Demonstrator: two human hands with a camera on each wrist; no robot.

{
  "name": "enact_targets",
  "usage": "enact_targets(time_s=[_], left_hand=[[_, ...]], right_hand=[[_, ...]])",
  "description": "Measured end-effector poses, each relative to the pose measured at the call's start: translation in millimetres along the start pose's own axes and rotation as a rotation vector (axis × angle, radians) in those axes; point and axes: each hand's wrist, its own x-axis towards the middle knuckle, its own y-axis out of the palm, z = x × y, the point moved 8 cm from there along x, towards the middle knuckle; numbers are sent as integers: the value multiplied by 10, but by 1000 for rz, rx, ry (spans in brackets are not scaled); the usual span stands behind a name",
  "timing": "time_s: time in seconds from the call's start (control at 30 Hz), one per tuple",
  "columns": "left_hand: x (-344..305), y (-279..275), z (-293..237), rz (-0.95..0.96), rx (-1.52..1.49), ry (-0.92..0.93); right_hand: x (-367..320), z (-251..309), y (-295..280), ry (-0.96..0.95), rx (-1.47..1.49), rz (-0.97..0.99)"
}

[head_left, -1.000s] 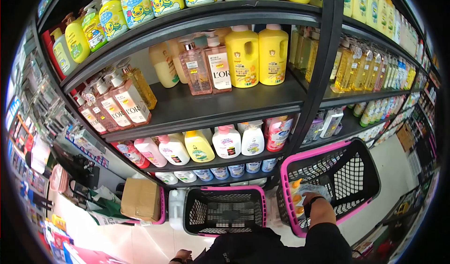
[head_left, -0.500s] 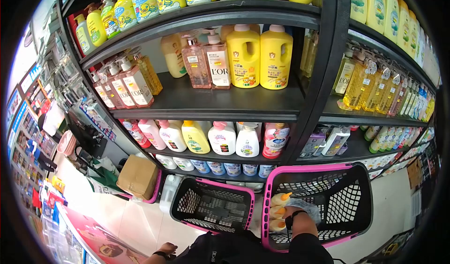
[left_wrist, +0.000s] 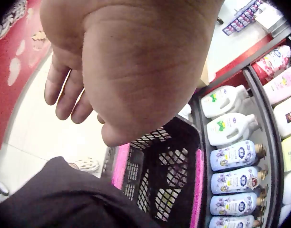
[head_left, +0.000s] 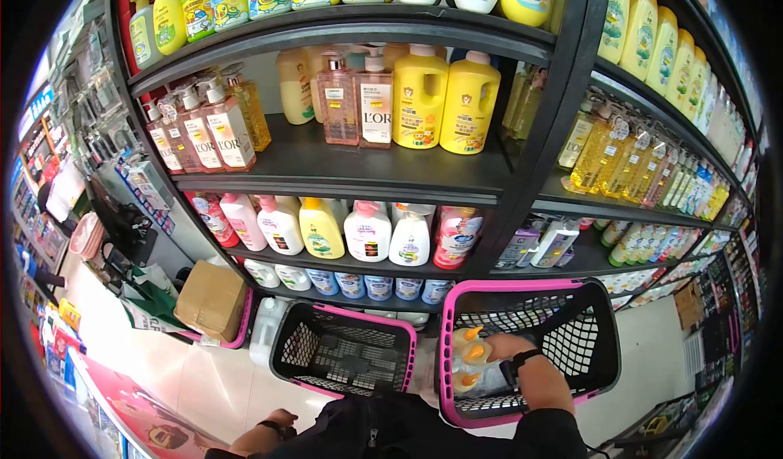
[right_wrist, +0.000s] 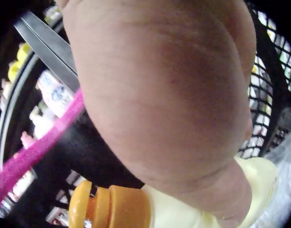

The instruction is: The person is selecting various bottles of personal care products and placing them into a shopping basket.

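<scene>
In the head view my right hand [head_left: 509,346] reaches down into the black basket [head_left: 447,369] with the pink rim at the right. It holds a pale yellow bottle [head_left: 481,355] with an orange pump top. The right wrist view shows the thumb across the pale body of this bottle [right_wrist: 167,209], below its orange collar [right_wrist: 129,207]; the other fingers are hidden behind the palm. Two more orange-topped bottles stand beside it, and clear plastic wrap [right_wrist: 281,185] lies close by. My left hand [head_left: 282,418] hangs loosely at my side and holds nothing.
A second pink-rimmed basket [head_left: 408,357] stands on the floor left of the first. Left of that are a whitish jug [head_left: 266,328] and a cardboard box [head_left: 210,300]. Ahead, black shelves [head_left: 367,169] carry rows of pump bottles and yellow jugs [head_left: 420,100].
The head view has shifted, so the baskets appear further left. My right hand stays in the right basket among the orange-topped bottles. More of my left forearm shows now.
</scene>
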Motion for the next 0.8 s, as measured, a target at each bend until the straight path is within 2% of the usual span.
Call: enact_targets(time_s=[0.1,0.13,0.17,0.27,0.3,0.33,0.4,0.43,0.47,0.53,0.57,0.6,0.67,0.7,0.73,0.8], left_hand=[[92,-318,-798,-25,252,164],[122,-414,-1055,-33,330,208],[72,-555,-1403,-84,276,317],[-590,-983,-2631,-204,209,586],[-719,-1057,-3019,-200,171,722],[-864,-1127,-3396,-195,132,857],[-1434,-1185,-4205,-58,103,1003],[-1784,-1210,-4558,-43,114,1136],[-2158,-1238,-4875,-30,123,1272],[-2932,-1288,-5370,107,132,1475],[-3101,-1284,-5542,307,-62,1530],[-3253,-1302,-5674,509,-258,1569],[-3464,-1423,-5844,785,-598,1493],[-3766,-1505,-5870,939,-746,1461],[-3862,-1662,-5942,861,-767,1563],[-3900,-1992,-6017,655,-700,1605]], right_hand=[[-705,390,-673,-29,-14,-213],[-975,560,-899,13,70,-257],[-1202,727,-1113,-32,167,-352],[-1892,1443,-1816,10,52,-701],[-1965,1475,-1924,-113,318,-785],[-2157,1763,-2157,-244,307,-933],[-2309,2068,-2495,-283,527,-1018],[-2287,2102,-2629,-296,593,-1048],[-2232,2206,-2758,-427,789,-1076],[-2083,2551,-3021,-542,1003,-1102],[-1912,2669,-3131,-611,1136,-1074],[-1711,2749,-3243,-683,1267,-1040],[-1394,3021,-3454,-734,1382,-997],[-1267,3152,-3553,-778,1410,-988],[-1153,3275,-3659,-824,1437,-976],[-1000,3495,-3868,-857,1478,-1002]])
